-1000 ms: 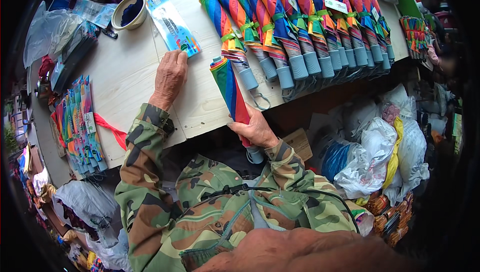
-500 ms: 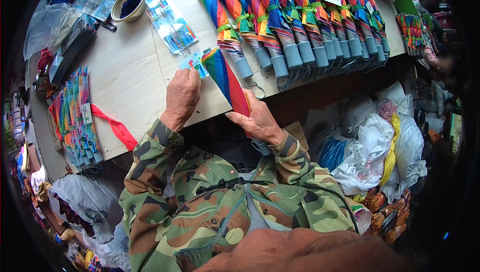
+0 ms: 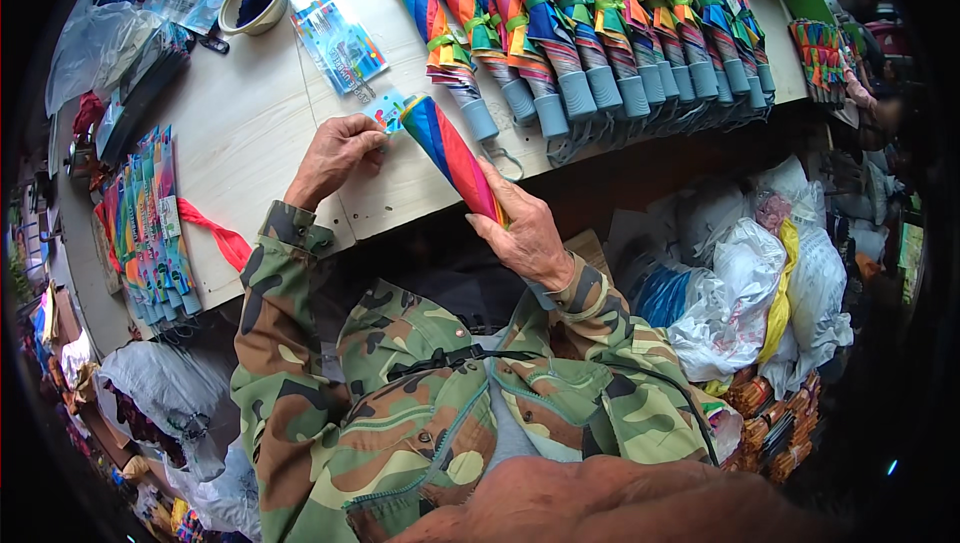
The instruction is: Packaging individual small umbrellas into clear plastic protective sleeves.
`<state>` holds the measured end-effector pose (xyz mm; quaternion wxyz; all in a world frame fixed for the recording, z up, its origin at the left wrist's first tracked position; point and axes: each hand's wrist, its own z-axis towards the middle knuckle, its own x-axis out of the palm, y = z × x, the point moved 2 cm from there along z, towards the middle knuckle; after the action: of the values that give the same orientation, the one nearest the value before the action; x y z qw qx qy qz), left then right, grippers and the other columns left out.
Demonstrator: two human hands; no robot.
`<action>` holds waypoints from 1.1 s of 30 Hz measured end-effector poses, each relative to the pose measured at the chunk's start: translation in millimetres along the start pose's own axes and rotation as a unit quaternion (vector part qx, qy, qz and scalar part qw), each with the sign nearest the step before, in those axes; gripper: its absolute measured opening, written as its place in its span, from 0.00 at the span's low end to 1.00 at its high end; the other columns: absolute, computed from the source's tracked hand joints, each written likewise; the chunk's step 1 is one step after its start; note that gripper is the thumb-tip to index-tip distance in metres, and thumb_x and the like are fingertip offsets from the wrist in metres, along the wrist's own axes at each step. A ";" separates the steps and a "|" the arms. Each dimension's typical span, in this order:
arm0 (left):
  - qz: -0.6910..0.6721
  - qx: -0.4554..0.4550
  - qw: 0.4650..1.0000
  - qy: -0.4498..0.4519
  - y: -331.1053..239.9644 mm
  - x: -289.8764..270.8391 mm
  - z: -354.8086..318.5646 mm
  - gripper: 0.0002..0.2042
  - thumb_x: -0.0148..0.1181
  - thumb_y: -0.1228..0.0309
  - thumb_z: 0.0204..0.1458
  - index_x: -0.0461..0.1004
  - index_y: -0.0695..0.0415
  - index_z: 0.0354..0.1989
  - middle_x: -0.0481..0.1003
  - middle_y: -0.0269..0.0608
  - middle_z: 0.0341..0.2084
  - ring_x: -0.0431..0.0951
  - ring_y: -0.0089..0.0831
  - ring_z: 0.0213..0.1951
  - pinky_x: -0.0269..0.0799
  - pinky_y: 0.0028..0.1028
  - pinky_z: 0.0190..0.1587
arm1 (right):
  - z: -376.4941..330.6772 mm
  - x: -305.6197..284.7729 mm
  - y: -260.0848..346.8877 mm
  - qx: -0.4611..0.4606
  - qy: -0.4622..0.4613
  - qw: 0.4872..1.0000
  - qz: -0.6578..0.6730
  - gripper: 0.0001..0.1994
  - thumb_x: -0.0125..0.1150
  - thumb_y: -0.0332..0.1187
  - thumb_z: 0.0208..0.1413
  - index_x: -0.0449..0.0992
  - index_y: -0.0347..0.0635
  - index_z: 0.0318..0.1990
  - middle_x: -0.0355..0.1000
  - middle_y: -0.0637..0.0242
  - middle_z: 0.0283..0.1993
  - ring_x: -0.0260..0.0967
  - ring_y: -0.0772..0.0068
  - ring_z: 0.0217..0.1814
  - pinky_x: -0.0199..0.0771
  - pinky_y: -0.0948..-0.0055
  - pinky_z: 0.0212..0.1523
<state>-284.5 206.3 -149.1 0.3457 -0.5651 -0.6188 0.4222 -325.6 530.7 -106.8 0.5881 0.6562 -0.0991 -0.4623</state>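
Lying slantwise over the front edge of the pale table (image 3: 260,133): one folded rainbow umbrella (image 3: 452,155), its top end up on the boards, its lower end in the right hand (image 3: 525,233), fingers closed round the cloth. Left hand (image 3: 335,155): fingers pinched together on a small blue card tag (image 3: 388,111) at the umbrella's top end.

Just behind, nearly touching: row of folded rainbow umbrellas (image 3: 600,33) with grey handles, laid side by side across the table's far right part. Behind the left hand: stack of blue card packets (image 3: 335,38), and farther back a round bowl (image 3: 252,0). Left edge: sheaf of flat rainbow sleeves (image 3: 150,223) with a red strap (image 3: 215,238) beside it. Below the table at right: white plastic bags (image 3: 770,283).

Change against a second ago: the left hand, then flat on bare boards, is now raised to the tag; the umbrella lies more aslant, with its top end farther up the table.
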 end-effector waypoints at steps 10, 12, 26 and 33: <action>0.086 0.027 0.996 -0.008 -12.5 5.8 2.1 0.12 0.60 0.70 0.69 0.84 0.68 0.45 0.82 0.37 0.30 0.82 0.24 0.31 0.81 0.28 0.38 | 1.0 -2.5 -3.7 -0.132 0.044 0.944 -0.299 0.41 0.72 0.28 0.54 0.68 0.51 0.79 0.71 0.64 0.35 0.75 0.61 0.29 0.78 0.61 0.30; 0.084 0.029 0.996 -0.006 -12.0 5.7 3.3 0.12 0.59 0.70 0.68 0.85 0.68 0.45 0.82 0.37 0.30 0.81 0.24 0.30 0.80 0.28 0.38 | 0.8 -3.1 -10.7 -0.136 0.040 0.934 -0.329 0.40 0.71 0.28 0.55 0.69 0.51 0.79 0.71 0.64 0.35 0.75 0.62 0.28 0.77 0.61 0.29; 0.585 0.270 0.733 -0.220 6.9 63.3 -29.7 0.08 0.66 0.74 0.55 0.72 0.58 0.39 0.73 0.46 0.35 0.77 0.47 0.41 0.78 0.43 0.41 | -2.6 -10.0 2.0 -0.061 0.018 0.983 -0.174 0.43 0.72 0.32 0.57 0.63 0.54 0.82 0.72 0.59 0.39 0.77 0.52 0.30 0.81 0.55 0.32; 0.391 0.224 0.873 -0.187 12.1 31.2 -19.7 0.06 0.65 0.73 0.63 0.75 0.61 0.38 0.78 0.50 0.30 0.81 0.45 0.34 0.78 0.42 0.38 | 5.9 2.9 -1.2 -0.011 0.060 0.973 -0.222 0.43 0.74 0.32 0.57 0.64 0.57 0.81 0.75 0.59 0.41 0.79 0.51 0.32 0.81 0.55 0.35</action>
<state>-265.6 239.9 -153.7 0.1474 -0.5786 -0.2889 0.7483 -328.8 525.1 -108.6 0.4829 0.6820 0.0898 -0.5419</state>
